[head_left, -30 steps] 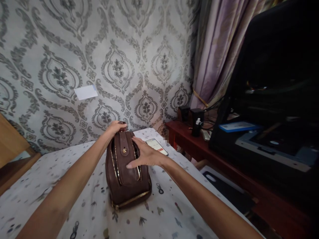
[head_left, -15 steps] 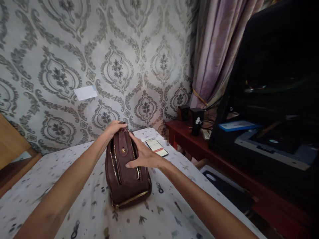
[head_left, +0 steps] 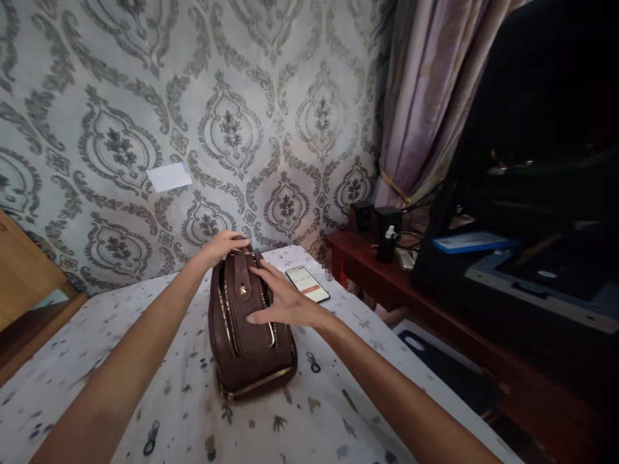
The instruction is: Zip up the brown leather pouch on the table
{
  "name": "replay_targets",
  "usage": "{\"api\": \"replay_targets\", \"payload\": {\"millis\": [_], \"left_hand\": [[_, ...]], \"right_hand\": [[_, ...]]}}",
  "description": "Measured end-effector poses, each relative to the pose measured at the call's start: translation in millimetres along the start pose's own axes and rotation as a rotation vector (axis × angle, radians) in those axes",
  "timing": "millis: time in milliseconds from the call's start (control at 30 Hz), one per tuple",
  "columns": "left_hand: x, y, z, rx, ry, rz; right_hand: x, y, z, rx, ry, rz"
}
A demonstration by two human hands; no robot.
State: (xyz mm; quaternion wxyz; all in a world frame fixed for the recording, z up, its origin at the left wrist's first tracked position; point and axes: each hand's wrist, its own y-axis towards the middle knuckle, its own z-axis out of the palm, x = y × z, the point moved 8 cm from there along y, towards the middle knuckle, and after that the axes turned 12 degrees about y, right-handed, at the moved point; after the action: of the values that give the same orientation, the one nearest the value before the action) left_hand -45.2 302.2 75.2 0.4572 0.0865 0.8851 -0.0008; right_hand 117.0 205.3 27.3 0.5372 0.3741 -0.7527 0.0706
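Observation:
A brown leather bag stands on a white patterned sheet in front of me, with brass-coloured zips and a round stud on its front strap. My left hand is closed around the handle at the bag's top, though part of its fingers is hidden behind it. Across the right side of the bag's front lies my right hand, its thumb and fingers apart and touching the leather. The two front zips beside the strap look unzipped.
Right of the bag lies a lit phone on the sheet. Beyond the bed's edge, a red-brown desk holds small black speakers and a large dark screen. A wooden board stands at left.
The whole view has shifted slightly to the right. My right hand's fingers have bent a little near the strap; the left stays at the handle.

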Motion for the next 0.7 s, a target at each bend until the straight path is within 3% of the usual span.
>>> {"api": "replay_targets", "payload": {"millis": [200,533,700], "left_hand": [[20.2,-6.0,-23.4,0.022,0.113,-0.067],[59.4,-9.3,-36.7,-0.138,0.190,-0.110],[72.3,-5.3,-48.1,-0.248,0.297,-0.184]], "right_hand": [[10.3,-12.4,3.0,-0.052,-0.061,-0.050],[16.5,-43.2,21.6,-0.299,-0.336,-0.098],[20.5,-60.7,36.0,-0.482,-0.468,-0.220]]}}
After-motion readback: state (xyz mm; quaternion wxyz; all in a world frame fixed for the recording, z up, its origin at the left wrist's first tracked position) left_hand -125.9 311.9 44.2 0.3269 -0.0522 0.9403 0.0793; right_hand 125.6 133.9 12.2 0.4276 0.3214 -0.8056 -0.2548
